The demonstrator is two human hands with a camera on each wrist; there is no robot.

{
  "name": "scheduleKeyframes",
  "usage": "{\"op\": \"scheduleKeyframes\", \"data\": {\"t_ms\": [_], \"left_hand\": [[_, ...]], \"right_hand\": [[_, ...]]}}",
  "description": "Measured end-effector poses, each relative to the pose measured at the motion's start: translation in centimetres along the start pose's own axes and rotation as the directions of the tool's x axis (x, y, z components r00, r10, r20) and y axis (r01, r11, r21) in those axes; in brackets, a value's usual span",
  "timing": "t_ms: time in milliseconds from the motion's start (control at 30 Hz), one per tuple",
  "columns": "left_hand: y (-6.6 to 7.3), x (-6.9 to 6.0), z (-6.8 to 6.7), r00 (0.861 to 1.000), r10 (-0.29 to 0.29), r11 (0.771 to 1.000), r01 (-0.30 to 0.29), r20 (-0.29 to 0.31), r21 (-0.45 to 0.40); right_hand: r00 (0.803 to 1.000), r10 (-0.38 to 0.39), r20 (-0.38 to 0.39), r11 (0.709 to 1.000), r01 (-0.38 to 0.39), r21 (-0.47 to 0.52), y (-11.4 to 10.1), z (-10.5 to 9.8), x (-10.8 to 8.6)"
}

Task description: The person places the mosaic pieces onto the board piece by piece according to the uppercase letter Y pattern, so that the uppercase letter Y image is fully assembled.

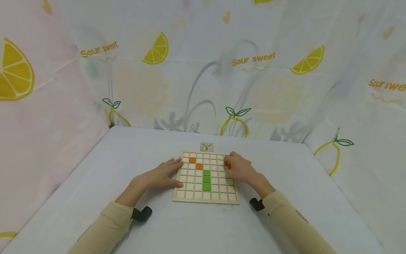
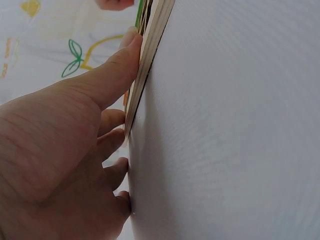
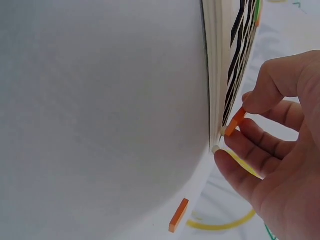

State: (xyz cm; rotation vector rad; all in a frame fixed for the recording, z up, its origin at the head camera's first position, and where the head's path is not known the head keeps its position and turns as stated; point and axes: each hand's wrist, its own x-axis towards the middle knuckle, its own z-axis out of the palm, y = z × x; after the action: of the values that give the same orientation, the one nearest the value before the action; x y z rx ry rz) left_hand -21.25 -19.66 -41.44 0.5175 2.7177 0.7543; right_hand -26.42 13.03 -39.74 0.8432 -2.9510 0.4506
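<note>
A square wooden grid board (image 1: 193,194) lies on the table. Two orange tiles (image 1: 199,166) run diagonally in its upper left part, and three green tiles (image 1: 207,179) stand in a column near its middle. My left hand (image 1: 160,175) rests spread at the board's left edge, its thumb (image 2: 125,62) touching the rim. Over the board's upper right part, my right hand (image 1: 240,168) pinches an orange tile (image 3: 236,121) between thumb and finger. Another orange tile (image 3: 178,216) lies on the table beyond the board's right side, partly hidden behind that hand in the head view.
A small card (image 1: 207,147) printed with a coloured grid pattern lies just behind the board. White cloth covers the table (image 1: 203,229). Fabric walls (image 1: 196,88) with lemon prints enclose the back and sides.
</note>
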Motion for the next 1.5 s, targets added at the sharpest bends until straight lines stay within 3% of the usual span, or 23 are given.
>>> {"op": "scheduleKeyframes", "data": {"t_ms": [700, 1500], "left_hand": [[0.2, 0.0, 0.0, 1.000, -0.002, 1.000, 0.002, -0.005, 0.001], [0.1, 0.0, 0.0, 1.000, 0.009, 1.000, -0.009, -0.010, 0.011]], "right_hand": [[0.998, -0.028, 0.052, 1.000, 0.028, 0.006, -1.5, 0.5, 0.9], [0.997, -0.048, 0.053, 0.999, 0.050, -0.023, -1.4, 1.1, 1.0]]}}
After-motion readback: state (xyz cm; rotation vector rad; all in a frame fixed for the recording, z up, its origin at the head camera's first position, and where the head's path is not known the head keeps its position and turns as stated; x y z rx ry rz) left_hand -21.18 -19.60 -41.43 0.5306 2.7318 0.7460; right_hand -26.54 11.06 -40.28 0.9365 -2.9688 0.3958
